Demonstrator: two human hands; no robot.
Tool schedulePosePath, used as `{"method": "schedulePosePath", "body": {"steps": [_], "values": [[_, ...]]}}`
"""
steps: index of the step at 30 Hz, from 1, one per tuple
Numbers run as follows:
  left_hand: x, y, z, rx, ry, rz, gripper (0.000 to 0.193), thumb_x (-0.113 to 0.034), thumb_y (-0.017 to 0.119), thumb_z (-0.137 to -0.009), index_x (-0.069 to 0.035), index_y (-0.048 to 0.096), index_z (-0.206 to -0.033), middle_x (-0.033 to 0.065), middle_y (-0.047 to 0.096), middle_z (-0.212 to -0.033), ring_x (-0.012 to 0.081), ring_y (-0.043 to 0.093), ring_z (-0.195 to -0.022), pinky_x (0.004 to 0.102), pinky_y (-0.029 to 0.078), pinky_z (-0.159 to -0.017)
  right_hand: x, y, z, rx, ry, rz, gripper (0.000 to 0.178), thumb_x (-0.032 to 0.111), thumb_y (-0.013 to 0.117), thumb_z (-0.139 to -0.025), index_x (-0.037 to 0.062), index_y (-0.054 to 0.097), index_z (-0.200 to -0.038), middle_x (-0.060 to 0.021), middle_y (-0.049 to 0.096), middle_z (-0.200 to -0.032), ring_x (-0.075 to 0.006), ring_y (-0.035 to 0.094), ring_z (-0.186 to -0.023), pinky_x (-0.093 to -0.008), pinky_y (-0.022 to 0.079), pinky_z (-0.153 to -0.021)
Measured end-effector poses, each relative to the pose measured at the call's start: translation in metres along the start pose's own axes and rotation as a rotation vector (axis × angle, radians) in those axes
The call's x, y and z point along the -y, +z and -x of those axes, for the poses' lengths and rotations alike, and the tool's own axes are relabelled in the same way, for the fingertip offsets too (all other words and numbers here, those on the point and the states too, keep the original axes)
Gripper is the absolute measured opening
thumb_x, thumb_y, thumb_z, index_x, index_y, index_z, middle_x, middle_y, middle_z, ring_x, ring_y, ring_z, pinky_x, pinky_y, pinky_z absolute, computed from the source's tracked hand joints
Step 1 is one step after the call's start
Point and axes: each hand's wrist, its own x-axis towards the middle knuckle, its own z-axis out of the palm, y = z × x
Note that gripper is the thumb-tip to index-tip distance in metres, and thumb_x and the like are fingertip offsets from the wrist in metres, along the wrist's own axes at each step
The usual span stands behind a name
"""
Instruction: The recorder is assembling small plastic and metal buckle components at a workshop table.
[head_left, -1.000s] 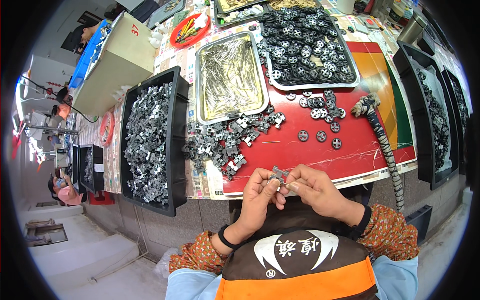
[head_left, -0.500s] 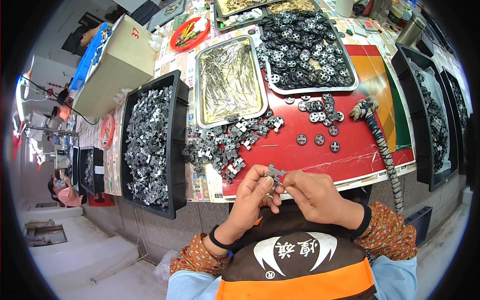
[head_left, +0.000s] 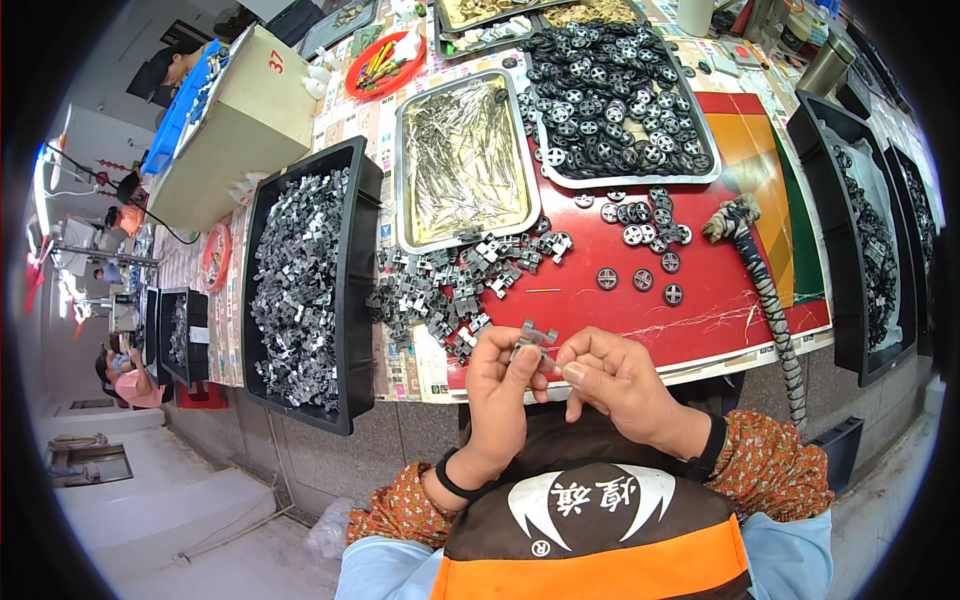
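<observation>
Between the thumb and fingers of my left hand (head_left: 498, 390) is a small grey plastic part (head_left: 537, 335), with prongs sticking up at its far end. My right hand (head_left: 628, 388) is closed in a pinch right beside that part, thumb against forefinger; whatever it pinches is too small to make out. Beyond my hands, a pile of similar grey plastic parts (head_left: 440, 290) spreads over the table's edge of the red board. Loose black wheels with silver spokes (head_left: 642, 280) lie on the board, and a single thin metal pin (head_left: 543, 290) rests left of them.
A metal tray (head_left: 405, 215) holds thin metal pins; another tray (head_left: 715, 165) is heaped with wheels. At left stands a black bin (head_left: 358, 300) of grey parts. A hammer with a wrapped handle (head_left: 765, 300) lies at right, near more black bins (head_left: 850, 340). Other people sit far left.
My hands have shifted slightly left, the grey part with them. My right hand has turned, its thumb now showing on top of the pinch.
</observation>
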Motion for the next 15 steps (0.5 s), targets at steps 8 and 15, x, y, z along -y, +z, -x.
{"method": "schedulePosePath", "body": {"steps": [8, 15], "values": [[-0.016, -0.015, -0.006, 0.023, -0.556, 0.428, 0.016, -0.024, 0.069, -0.105, -0.012, 0.058, -0.106, 0.001, 0.067, -0.086, 0.0028, 0.058, -0.068, 0.0191, 0.044, -0.056, 0.01, -0.022, -0.013, 0.198, -0.956, 1.413, 0.027, 0.002, 0.068, -0.085, 0.0017, 0.064, -0.111, -0.0088, 0.066, -0.08, -0.0271, 0.065, -0.067, -0.0365, 0.052, -0.061], [-0.009, -0.018, -0.003, 0.172, -0.094, -0.116, 0.016, -0.016, 0.064, -0.107, -0.006, 0.054, -0.115, 0.0037, 0.066, -0.098, 0.0036, 0.06, -0.076, 0.0199, 0.05, -0.061, 0.0, -0.021, -0.011, 0.111, -0.748, 1.212, 0.017, 0.007, 0.068, -0.091, 0.0031, 0.064, -0.107, -0.0117, 0.067, -0.077, -0.0311, 0.069, -0.067, -0.0409, 0.052, -0.058]]}}
